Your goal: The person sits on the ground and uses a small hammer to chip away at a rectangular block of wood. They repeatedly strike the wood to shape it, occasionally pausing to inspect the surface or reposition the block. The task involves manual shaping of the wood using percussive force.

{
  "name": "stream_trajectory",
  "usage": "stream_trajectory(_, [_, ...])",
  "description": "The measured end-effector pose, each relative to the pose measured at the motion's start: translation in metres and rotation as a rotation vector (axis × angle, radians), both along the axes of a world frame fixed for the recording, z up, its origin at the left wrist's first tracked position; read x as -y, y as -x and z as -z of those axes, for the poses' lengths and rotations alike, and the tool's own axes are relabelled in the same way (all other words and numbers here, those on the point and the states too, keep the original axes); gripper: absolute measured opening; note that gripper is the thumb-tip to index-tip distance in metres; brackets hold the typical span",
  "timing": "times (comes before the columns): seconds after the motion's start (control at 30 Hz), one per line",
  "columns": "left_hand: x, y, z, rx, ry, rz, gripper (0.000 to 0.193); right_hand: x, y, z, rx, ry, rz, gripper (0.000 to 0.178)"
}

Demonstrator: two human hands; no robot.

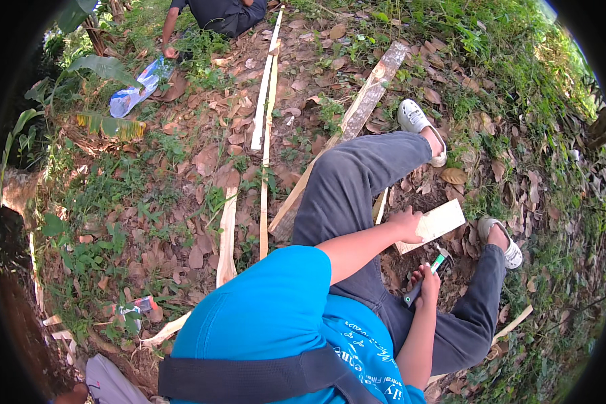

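My left hand [408, 226] grips the near end of a short, pale wooden board [441, 221], its fingers bent over the edge. The board is tilted between my spread legs, just above the leaf-covered ground. Below it, my right hand [424, 285] is closed round the green and grey handle of a hammer [440, 261]. The small metal head shows beyond my fingers, close to the board but apart from it. Part of the handle is hidden in my palm.
A long bark-edged plank [374, 87] lies beyond my knee. Thin wood strips [268, 148] and a split piece [227, 236] lie to the left. Another person's hand [170, 52] is near a blue-white plastic bag [140, 87]. A grey cloth [111, 380] is at lower left.
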State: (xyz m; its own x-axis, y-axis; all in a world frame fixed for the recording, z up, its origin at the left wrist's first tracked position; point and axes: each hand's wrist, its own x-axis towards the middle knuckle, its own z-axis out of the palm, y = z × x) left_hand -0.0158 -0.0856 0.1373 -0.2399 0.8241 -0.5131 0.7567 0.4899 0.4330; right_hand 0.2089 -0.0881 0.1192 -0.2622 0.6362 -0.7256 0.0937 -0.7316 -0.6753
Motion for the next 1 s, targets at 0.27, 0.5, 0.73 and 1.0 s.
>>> stream_trajectory(0.27, [0.055, 0.12, -0.11, 0.151, -0.691, -0.346, 0.056, 0.001, 0.011, -0.031, 0.048, 0.051, -0.071, 0.019])
stream_trajectory(0.5, [0.169, 0.238, -0.133, 0.052, -1.006, -0.975, 0.055, 0.002, 0.011, -0.035, 0.058, 0.066, -0.041, 0.023])
stream_trajectory(0.73, [0.296, 0.341, -0.061, -0.12, -0.941, -1.455, 0.063, 0.0, -0.003, -0.03, 0.067, 0.072, -0.037, 0.019])
stream_trajectory(1.0, [0.354, 0.35, 0.008, 0.009, -0.657, -1.541, 0.073, -0.005, -0.001, -0.038, 0.075, 0.111, 0.021, 0.016])
